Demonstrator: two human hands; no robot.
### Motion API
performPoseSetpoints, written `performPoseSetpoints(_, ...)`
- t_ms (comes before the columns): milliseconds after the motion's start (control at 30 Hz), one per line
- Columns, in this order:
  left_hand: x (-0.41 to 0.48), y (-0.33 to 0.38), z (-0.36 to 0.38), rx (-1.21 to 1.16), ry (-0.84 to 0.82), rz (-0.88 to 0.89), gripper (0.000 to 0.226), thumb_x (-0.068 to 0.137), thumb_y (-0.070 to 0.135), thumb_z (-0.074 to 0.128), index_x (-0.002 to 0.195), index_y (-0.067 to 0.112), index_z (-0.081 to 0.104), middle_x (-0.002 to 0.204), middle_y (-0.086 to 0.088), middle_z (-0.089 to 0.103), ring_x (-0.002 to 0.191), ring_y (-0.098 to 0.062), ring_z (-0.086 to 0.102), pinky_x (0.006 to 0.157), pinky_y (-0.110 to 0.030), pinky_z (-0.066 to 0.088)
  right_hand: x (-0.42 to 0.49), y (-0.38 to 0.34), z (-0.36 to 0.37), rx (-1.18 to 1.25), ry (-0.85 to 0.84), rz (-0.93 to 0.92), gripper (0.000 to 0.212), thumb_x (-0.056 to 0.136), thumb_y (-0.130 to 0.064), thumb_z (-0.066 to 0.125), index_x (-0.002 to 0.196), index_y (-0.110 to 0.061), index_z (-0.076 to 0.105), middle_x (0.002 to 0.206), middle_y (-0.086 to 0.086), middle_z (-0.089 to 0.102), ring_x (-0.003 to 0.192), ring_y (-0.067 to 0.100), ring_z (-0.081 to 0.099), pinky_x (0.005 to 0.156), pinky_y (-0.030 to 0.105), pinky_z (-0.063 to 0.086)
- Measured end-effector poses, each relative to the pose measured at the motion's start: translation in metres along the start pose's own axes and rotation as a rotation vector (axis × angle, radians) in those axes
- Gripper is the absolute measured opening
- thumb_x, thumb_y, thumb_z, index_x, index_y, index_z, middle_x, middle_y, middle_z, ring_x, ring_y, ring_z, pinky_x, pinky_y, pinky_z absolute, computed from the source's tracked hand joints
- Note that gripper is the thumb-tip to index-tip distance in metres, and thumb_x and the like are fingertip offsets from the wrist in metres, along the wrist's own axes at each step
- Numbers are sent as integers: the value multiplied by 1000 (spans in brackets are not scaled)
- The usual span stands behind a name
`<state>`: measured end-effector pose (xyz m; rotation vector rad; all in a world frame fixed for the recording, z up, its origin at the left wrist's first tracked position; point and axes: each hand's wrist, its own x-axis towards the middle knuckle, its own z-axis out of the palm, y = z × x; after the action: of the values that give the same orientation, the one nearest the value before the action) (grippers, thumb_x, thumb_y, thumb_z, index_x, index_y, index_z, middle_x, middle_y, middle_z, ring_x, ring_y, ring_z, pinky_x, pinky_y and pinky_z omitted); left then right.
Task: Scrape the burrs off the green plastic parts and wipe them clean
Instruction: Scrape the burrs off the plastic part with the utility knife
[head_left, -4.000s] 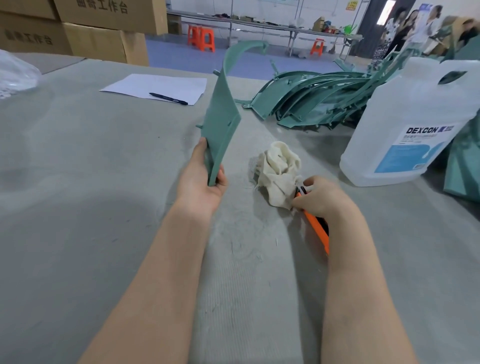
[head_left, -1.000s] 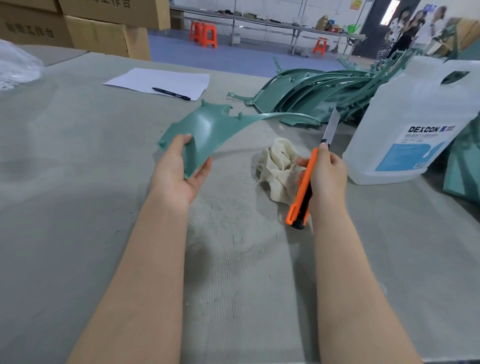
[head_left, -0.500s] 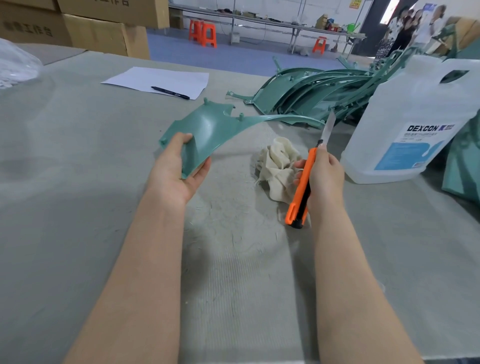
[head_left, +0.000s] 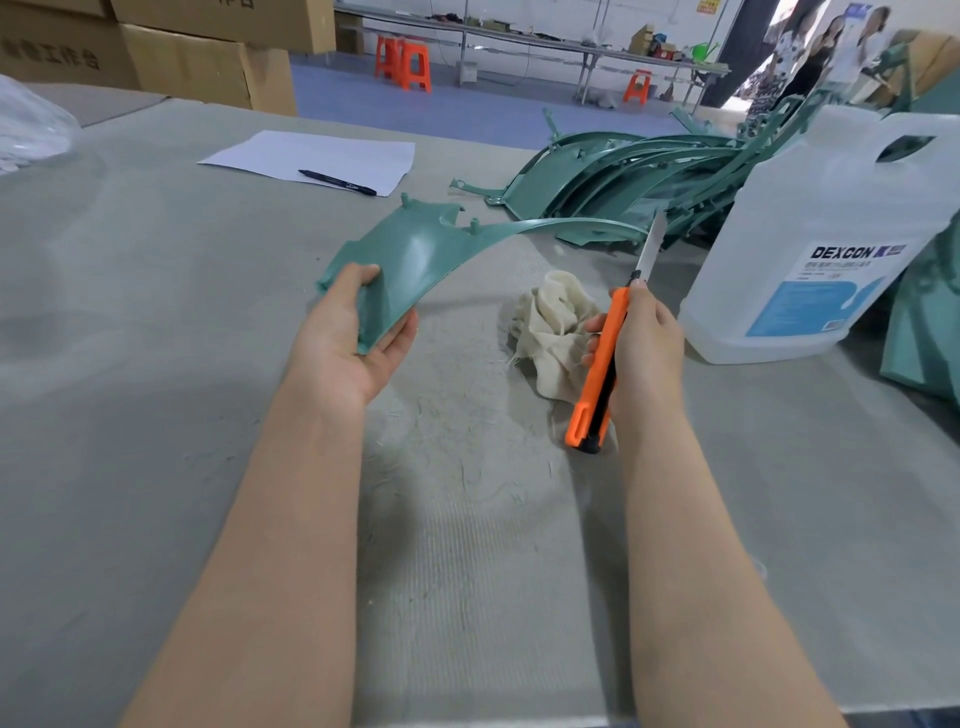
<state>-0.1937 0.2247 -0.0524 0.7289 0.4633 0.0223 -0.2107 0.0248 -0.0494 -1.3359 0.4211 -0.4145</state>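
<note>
**Hands with green part and knife**

Left hand (head_left: 353, 338): grips the near end of a curved green plastic part (head_left: 415, 254), held above the table (head_left: 130, 415), its thin arm reaching right.
Right hand (head_left: 641, 338): clasps an orange utility knife (head_left: 597, 369), blade extended toward the arm's tip.
Between hands: crumpled cloth (head_left: 550, 332).
Far right: stacked green parts (head_left: 613, 176); DEXCON jug (head_left: 821, 239).
Far left: paper (head_left: 311, 156), pen (head_left: 337, 182).

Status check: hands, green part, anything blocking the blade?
Left hand grips green plastic part, raised. Right hand holds orange utility knife, blade out, off the part. Rag below; path open.
</note>
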Motion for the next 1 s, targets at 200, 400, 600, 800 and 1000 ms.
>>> performPoseSetpoints(200, -1, -1, 0, -6, -14, 3, 7, 85, 17, 67, 86, 16, 60, 85, -6, 66, 53, -14, 68, 56, -24, 56, 0, -1, 2, 26, -18, -3, 30, 103, -33, 41, 82, -15, 53, 61, 6, 55, 42, 14, 45, 40, 21, 41)
performPoseSetpoints(400, 1, 0, -1, 11, -21, -9, 8, 85, 19, 67, 87, 15, 60, 82, -6, 65, 54, -14, 66, 58, -24, 57, -2, 0, 2, 24, -55, -17, 29, 102, -28, 41, 82, -12, 54, 61, 7, 54, 41, 14, 44, 39, 20, 40)
performPoseSetpoints(600, 4, -3, 0, 86, -9, 10, 10, 84, 17, 68, 88, 15, 59, 91, -7, 64, 74, -17, 66, 54, -24, 56, -4, 0, 6, 6, -123, -34, 29, 101, -29, 44, 94, -5, 60, 60, 6, 55, 42, 14, 44, 43, 23, 39)
performPoseSetpoints(800, 6, -5, -1, 87, 12, 17, 11, 84, 17, 67, 90, 15, 58, 90, -6, 64, 76, -18, 65, 52, -23, 55, -12, 3, 16, -180, -241, -134, 32, 100, -28, 46, 101, 1, 61, 60, 6, 56, 40, 11, 45, 38, 22, 38)
performPoseSetpoints(1000, 6, -8, 0, 62, 4, -17, 8, 86, 17, 65, 91, 14, 58, 85, -6, 65, 72, -16, 66, 52, -23, 56, -21, 6, 26, -254, -326, -180, 22, 99, -31, 48, 91, -16, 62, 66, 9, 58, 50, 19, 49, 40, 24, 41)
